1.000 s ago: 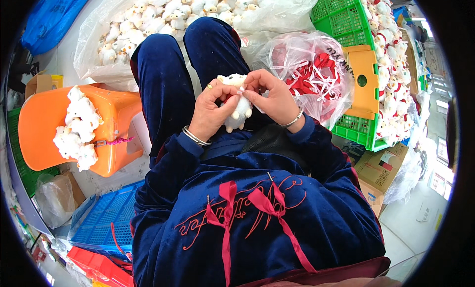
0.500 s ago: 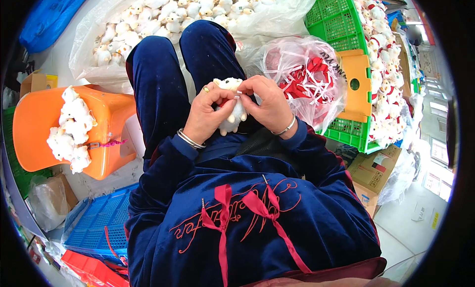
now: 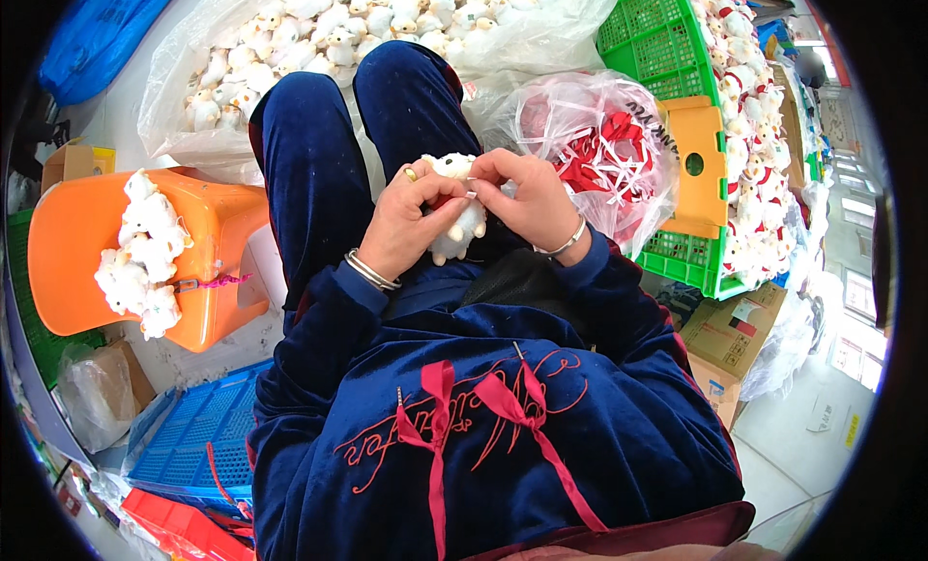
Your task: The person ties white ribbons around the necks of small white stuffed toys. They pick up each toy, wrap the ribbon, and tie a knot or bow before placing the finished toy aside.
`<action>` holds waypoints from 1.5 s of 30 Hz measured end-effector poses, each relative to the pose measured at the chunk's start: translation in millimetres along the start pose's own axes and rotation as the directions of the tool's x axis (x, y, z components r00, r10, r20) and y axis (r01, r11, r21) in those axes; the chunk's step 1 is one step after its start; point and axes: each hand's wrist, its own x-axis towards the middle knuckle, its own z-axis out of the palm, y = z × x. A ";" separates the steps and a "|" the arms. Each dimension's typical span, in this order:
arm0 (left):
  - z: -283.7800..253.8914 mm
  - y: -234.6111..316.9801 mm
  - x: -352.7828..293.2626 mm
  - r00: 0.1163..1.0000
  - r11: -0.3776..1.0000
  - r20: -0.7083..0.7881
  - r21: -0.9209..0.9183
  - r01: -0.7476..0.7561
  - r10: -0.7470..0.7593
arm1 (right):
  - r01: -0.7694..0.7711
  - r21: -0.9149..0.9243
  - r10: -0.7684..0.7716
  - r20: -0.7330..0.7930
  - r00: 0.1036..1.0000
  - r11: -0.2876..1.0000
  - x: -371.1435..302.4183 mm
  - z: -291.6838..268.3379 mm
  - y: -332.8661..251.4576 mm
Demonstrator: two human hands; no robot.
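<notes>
A small white plush animal (image 3: pixel 460 236) sits upright in my lap, its head up between my two hands. Some red cloth shows at its neck, mostly covered by my fingers. My left hand (image 3: pixel 406 218) is closed, thumb and forefinger pinching at the toy's neck. From the other side my right hand (image 3: pixel 527 196) pinches too, its fingertips almost meeting the left ones. A thin white ribbon (image 3: pixel 472 187) shows between the fingertips; its ends are hidden.
On the left, an orange chair (image 3: pixel 68 257) carries several white plush toys (image 3: pixel 150 237). Ahead lies a large plastic bag of plush toys (image 3: pixel 333 29). To the right are a clear bag of red cloths with white ribbons (image 3: pixel 619 160) and a green crate (image 3: pixel 652 49). A blue crate (image 3: pixel 198 435) stands lower left.
My fingertips have drawn closer together at the plush toy's neck, and less of the white ribbon shows. The right hand has shifted and turned slightly; the toy stays in place.
</notes>
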 end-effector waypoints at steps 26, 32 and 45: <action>-11.1 10.1 14.8 0.990 0.993 0.081 0.041 0.112 -0.115 | 0.259 0.101 -0.275 0.213 0.938 0.961 10.1 -14.7 10.8; -10.2 16.3 16.3 0.983 0.988 0.108 0.034 0.148 -0.151 | 0.141 -0.048 -0.126 0.236 0.964 0.989 11.5 -14.6 3.2; -10.6 14.5 15.1 0.983 0.987 0.093 0.013 0.158 -0.159 | 0.426 -0.340 -0.435 0.053 0.899 0.838 8.5 2.8 19.3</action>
